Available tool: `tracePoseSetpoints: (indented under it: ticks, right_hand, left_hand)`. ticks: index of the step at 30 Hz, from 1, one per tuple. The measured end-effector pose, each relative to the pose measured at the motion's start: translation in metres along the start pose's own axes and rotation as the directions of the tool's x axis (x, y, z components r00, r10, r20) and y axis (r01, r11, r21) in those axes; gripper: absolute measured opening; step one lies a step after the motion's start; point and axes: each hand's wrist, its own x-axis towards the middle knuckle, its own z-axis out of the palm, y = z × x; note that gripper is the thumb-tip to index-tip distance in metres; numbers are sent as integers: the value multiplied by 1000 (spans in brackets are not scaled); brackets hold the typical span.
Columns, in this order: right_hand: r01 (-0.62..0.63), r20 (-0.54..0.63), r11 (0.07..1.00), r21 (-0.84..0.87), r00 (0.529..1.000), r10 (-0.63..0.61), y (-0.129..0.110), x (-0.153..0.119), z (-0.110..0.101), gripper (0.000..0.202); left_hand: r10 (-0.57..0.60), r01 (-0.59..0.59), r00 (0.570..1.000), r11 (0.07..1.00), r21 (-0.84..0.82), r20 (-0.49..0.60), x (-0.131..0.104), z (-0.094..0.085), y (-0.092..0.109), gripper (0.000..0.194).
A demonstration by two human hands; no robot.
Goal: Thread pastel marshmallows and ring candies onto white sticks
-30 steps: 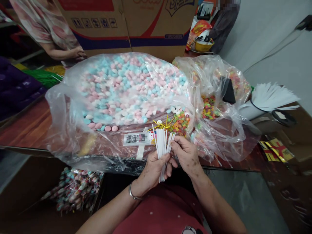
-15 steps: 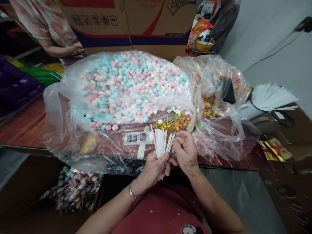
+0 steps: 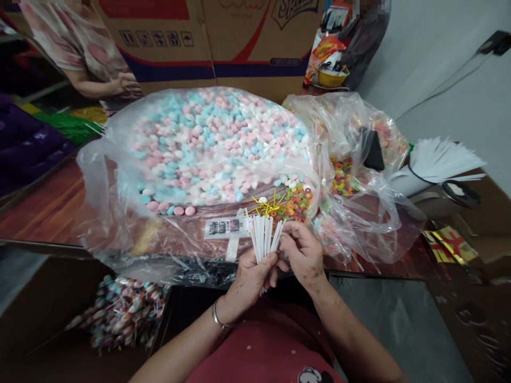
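My left hand (image 3: 252, 275) is closed round the lower part of a fanned bundle of thin white sticks (image 3: 264, 234). My right hand (image 3: 302, 252) has its fingers bent and pinched at the right edge of the bundle; it appears to grip a stick tip there. Just beyond the sticks lie gold twist ties (image 3: 271, 203) and loose ring-shaped candies (image 3: 297, 201). A printed clear packet (image 3: 225, 227) rests to their left. Behind these, a large plastic bag (image 3: 215, 138) full of pink, blue and white candies spreads over the table.
On the right are bags of ring candies (image 3: 385, 133), a black object (image 3: 373, 150) and a container of white strips (image 3: 443, 159). A cardboard box (image 3: 215, 42) stands behind. Wrapped sweets (image 3: 128, 314) fill a box at lower left. Another person's arm (image 3: 93, 85) shows at upper left.
The view has shifted slightly. Both hands keep nearly the same pose, and the sticks sit slightly lower and closer together in my left hand.
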Motion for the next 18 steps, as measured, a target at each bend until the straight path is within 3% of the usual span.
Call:
tracePoseSetpoints:
  ticks: [11,15,18]
  right_hand:
    - [-64,101,996,66,993,57,-2,-1,-3,21]
    - [128,-82,992,-18,988,-129,1,0,1,22]
    - [150,-230,982,112,966,-121,-1,2,1,18]
  left_hand:
    - [-72,76,997,978,-196,28,-2,4,12,33]
    - [-75,61,996,976,-207,-57,0,6,15,31]
    - [-99,73,988,977,-201,-121,1,7,16,34]
